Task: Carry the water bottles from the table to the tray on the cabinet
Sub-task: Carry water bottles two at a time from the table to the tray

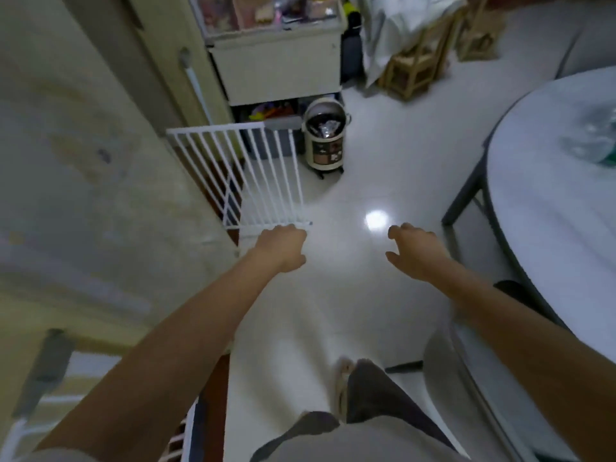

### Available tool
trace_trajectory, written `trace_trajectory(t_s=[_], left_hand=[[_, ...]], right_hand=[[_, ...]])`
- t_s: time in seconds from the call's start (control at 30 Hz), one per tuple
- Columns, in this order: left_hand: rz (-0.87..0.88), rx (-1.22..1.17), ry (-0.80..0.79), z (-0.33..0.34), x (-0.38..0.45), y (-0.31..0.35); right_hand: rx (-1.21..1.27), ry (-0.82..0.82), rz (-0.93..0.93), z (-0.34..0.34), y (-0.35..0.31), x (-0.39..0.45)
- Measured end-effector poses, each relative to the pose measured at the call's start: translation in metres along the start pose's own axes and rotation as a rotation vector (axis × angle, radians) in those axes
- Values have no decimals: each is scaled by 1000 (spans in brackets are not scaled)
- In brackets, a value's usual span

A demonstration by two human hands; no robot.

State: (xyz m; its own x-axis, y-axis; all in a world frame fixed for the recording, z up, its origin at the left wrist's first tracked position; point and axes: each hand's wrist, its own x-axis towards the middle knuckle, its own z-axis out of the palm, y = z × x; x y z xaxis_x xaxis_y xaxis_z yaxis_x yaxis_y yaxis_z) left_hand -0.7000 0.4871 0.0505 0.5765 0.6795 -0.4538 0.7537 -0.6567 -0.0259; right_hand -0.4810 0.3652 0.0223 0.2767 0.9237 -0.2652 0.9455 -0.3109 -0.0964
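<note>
Clear water bottles (595,138) with green labels lie blurred on the round white table (550,228) at the right edge. My left hand (278,246) is stretched out over the floor with its fingers curled under and nothing in it. My right hand (413,250) is held out beside the table, fingers spread and loosely bent, empty. Both hands are well short of the bottles. I see no tray and no cabinet top.
A white barred gate (246,175) stands open just beyond my left hand. Behind it is a beige cabinet (276,61) and a small round bin (325,141). Wooden stools (420,58) stand at the back. The glossy white floor (350,295) runs between gate and table.
</note>
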Motion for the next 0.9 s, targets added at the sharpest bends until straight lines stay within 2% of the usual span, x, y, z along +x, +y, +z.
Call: trace_trajectory(t_s=[0.17,0.5,0.73,0.9], left_hand=[[198,49,25,-52,128,34],[452,115,13,-154,347,119],[743,252,-15,-207,480,232],[973,369,-35,-251,561,313]], right_hand=[[66,24,177,-11,60,71],[150,28,447,-56,197,194],[253,6,758,-63,302,235],[408,59,1034,-74,360,256]])
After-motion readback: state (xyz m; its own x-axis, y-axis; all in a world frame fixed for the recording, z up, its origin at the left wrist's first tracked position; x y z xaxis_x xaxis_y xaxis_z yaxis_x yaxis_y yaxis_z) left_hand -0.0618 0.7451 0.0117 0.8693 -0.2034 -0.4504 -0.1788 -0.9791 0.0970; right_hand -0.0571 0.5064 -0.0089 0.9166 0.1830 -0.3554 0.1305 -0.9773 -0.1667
